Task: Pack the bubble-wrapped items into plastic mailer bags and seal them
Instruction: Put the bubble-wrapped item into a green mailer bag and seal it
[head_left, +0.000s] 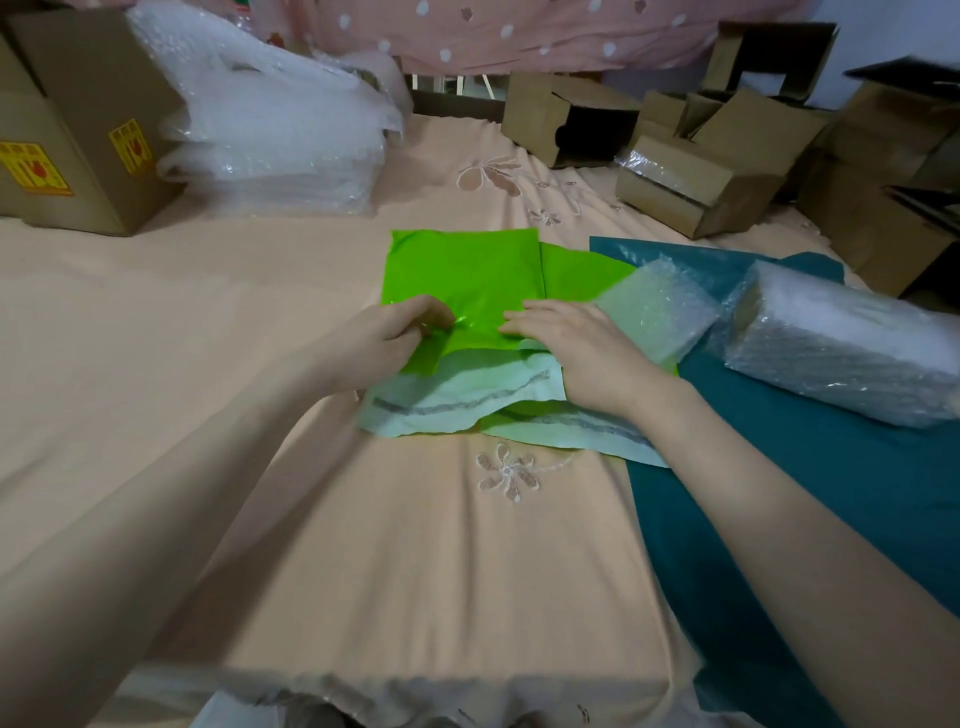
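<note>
fingers (431, 319) of left hand (387, 338) pinch green mailer bag (467, 275)

the room is dim with soft, even light and faint shadows. a small shine sits on the green bag (467, 280). the edges bend and look blurry; light maybe comes from above.

You are in a home bedroom used for packing: a peach embroidered bedsheet (363, 519) is your worktop, polka-dot pink fabric (519, 36) hangs behind, and cardboard boxes (696, 182) and bubble wrap (270, 130) crowd round.
</note>
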